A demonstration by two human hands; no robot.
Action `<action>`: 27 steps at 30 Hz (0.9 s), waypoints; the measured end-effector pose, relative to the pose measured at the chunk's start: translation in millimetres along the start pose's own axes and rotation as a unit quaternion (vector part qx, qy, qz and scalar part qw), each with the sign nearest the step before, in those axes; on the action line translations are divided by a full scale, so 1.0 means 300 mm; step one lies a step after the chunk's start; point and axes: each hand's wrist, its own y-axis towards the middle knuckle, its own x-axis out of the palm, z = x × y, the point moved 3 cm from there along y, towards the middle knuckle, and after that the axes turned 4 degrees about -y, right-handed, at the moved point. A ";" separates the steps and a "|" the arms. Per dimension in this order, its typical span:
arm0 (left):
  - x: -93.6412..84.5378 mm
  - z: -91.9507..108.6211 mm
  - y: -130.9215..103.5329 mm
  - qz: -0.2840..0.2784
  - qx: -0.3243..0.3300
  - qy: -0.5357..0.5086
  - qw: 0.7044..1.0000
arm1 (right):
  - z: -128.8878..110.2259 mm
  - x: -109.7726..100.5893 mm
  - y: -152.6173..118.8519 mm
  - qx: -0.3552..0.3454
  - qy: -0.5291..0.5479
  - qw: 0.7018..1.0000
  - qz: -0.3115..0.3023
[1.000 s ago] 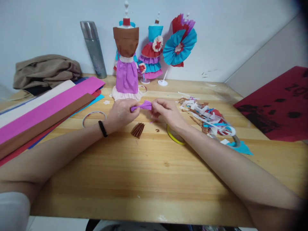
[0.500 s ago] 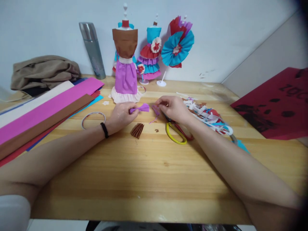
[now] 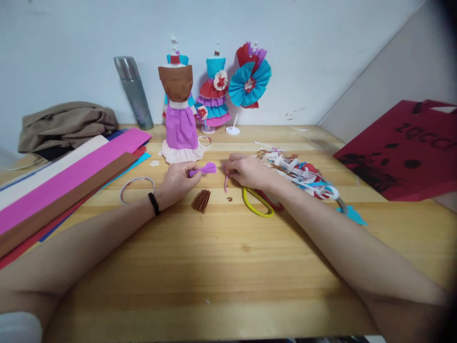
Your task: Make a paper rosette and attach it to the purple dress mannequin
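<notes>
Far left: stacked paper strips (image 3: 82,164), then a thin ring (image 3: 121,191) by your wristband (image 3: 154,204). Your left hand (image 3: 178,181) pinches the purple pleated paper (image 3: 209,168) at its narrow part, thumb against finger, the flared end pointing right. Best guess: the pinch is what holds those folds, so press firmly right at the gather and leave the fan uncrushed. Brown pleated piece (image 3: 201,201) lies on the table just below, near side; don't drag your wrist over it.

Right hand (image 3: 246,170): fingertips together, seemingly pinching a thin purple strip (image 3: 226,184) that hangs down; exact grip blurry. It looks flimsy, so go easy on any pull and keep it clear of the yellow-handled scissors (image 3: 262,215) under your right wrist.

Position: pleated paper sits between your hands, in the left fingers, a small gap from the right fingertips. Scrap pile (image 3: 303,174) is further right.
</notes>
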 end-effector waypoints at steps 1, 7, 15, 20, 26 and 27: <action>-0.001 -0.001 0.001 0.000 -0.009 -0.006 1.000 | 0.003 -0.003 0.002 0.014 -0.003 1.000 0.009; -0.008 0.000 0.002 0.012 -0.043 -0.037 0.998 | 0.053 -0.019 0.005 0.135 0.089 0.979 0.127; -0.012 0.008 0.003 0.005 -0.061 -0.059 0.996 | 0.064 0.006 0.015 0.187 0.402 0.887 0.133; -0.011 0.009 0.003 0.004 -0.063 -0.073 0.995 | 0.066 -0.017 0.018 0.222 0.397 0.872 0.181; -0.008 0.007 0.006 0.002 -0.052 -0.064 0.997 | 0.113 -0.084 -0.024 0.290 0.190 0.910 0.228; -0.008 0.007 0.007 0.003 -0.046 -0.058 0.997 | 0.110 -0.100 -0.029 0.278 0.071 0.937 0.201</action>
